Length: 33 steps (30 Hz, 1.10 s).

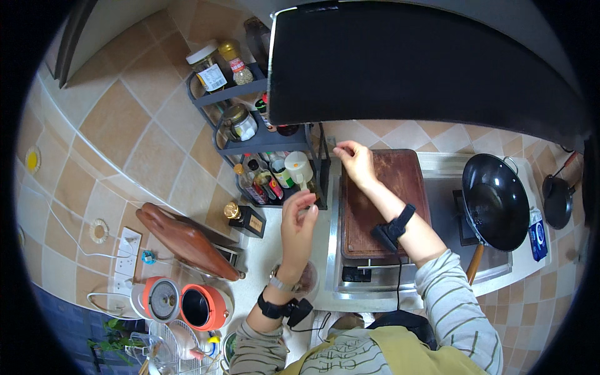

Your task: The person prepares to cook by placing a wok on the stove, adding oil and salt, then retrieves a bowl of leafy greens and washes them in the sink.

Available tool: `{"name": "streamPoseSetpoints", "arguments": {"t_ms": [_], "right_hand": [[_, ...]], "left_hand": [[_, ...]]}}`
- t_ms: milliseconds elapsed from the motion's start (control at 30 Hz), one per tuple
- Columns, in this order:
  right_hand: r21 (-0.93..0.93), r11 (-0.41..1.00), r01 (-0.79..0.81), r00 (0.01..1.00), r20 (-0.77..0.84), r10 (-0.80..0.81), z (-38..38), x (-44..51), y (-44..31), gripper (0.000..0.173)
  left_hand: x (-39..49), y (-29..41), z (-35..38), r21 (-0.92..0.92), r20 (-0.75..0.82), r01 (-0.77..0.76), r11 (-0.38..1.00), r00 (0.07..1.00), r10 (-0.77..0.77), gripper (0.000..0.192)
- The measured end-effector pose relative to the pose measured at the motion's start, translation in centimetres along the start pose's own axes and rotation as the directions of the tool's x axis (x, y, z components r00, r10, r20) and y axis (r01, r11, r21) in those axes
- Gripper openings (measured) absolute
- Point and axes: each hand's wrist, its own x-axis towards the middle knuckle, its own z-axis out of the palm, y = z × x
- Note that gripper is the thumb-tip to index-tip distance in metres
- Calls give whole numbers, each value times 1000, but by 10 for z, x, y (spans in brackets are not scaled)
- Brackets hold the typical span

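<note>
My left hand (pixel 298 220) is raised by the lowest shelf of the spice rack, its fingers curled near the handle of a white-lidded oil jug (pixel 298 166); no grip on it shows. My right hand (pixel 356 161) hovers above the upper left corner of a brown wooden cutting board (pixel 386 211), fingers bent and apart, with nothing seen in them. Below my left wrist, partly hidden by it, a clear bowl (pixel 307 280) holds what looks like raw meat.
A black wok (pixel 496 201) with a wooden handle stands on the stove at right. The range hood (pixel 422 65) juts out above. A grey rack (pixel 262 143) holds bottles and jars. An open orange cooker (pixel 204 307) and a dark gold-capped bottle (pixel 233 212) stand at left.
</note>
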Motion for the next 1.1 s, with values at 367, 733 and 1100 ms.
{"name": "streamPoseSetpoints", "arguments": {"t_ms": [367, 733, 1100], "right_hand": [[-313, 778, 545, 713, -315, -626, 51, 102, 36, 17], [139, 982, 127, 979, 143, -146, 69, 126, 46, 13], [-73, 965, 254, 957, 161, -240, 75, 123, 61, 5]], "left_hand": [[-47, 13, -36, -62, 3, 139, 988, 990, -139, 18], [-54, 2, -57, -124, -20, 149, 981, 988, -153, 17], [-53, -3, -48, -172, 0, 174, 970, 984, -176, 15]]}}
